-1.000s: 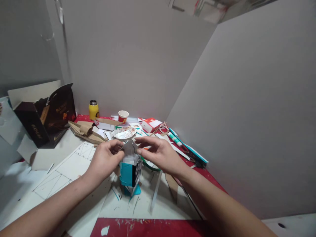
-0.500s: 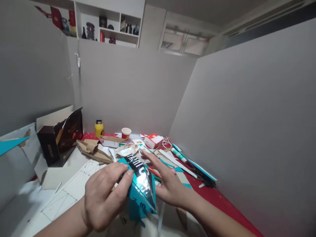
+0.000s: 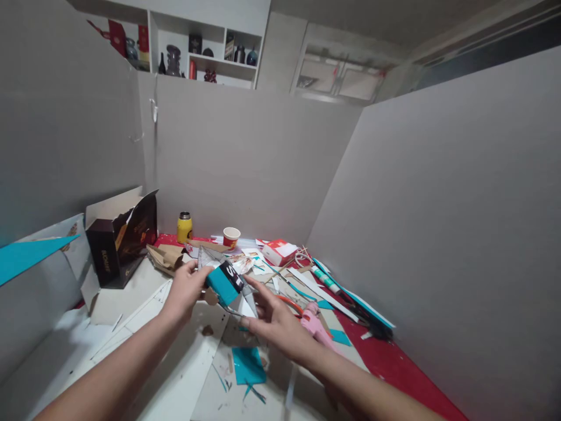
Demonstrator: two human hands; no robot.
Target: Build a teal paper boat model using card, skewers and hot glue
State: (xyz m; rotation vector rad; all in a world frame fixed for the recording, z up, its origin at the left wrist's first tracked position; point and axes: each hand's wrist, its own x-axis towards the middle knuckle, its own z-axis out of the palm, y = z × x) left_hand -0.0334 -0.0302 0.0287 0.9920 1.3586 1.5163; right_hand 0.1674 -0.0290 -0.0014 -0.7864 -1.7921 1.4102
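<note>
A teal square (image 3: 249, 365) lies nearest on a pale board (image 3: 211, 403). Past it, above the bench (image 3: 394, 365), the left hand (image 3: 184, 290) pinches one side of a folded card piece (image 3: 222, 285); the right hand (image 3: 279, 320) curves around the other end, thumb and forefinger apart, though whether both press it is hard to tell. The body is already folded; its grey pointed ends look unjoined, so that part seems left undone. Farther off stands a paper cup (image 3: 231, 236).
</note>
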